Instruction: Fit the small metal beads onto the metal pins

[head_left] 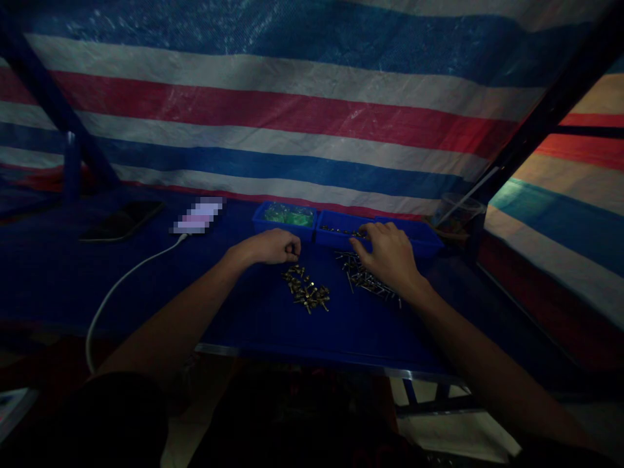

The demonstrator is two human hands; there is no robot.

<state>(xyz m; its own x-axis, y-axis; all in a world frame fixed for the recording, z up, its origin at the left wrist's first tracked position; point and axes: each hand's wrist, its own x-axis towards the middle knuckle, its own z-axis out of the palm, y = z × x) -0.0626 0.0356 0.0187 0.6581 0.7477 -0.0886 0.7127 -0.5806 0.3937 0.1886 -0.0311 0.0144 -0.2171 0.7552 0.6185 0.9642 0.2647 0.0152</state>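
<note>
My left hand (279,247) hovers just behind a loose pile of small brass-coloured screw-like pieces (307,290), its fingers curled into a pinch. Whatever is in that pinch is too small and dark to make out. Over the front edge of the middle blue bin (336,240), my right hand (390,253) is open, thumb apart from the fingers. A few small metal pieces (341,230) lie inside that bin. Beneath and in front of the right hand is a heap of thin silvery pins (361,276), partly hidden by the hand.
To the left is a blue bin (281,229) holding a green-filled clear bag (288,214). Another blue bin (429,239) and a clear plastic cup (458,211) stand right. A lit phone (199,216), its white cable (129,276) and a dark phone (124,221) lie left on the blue table (234,312).
</note>
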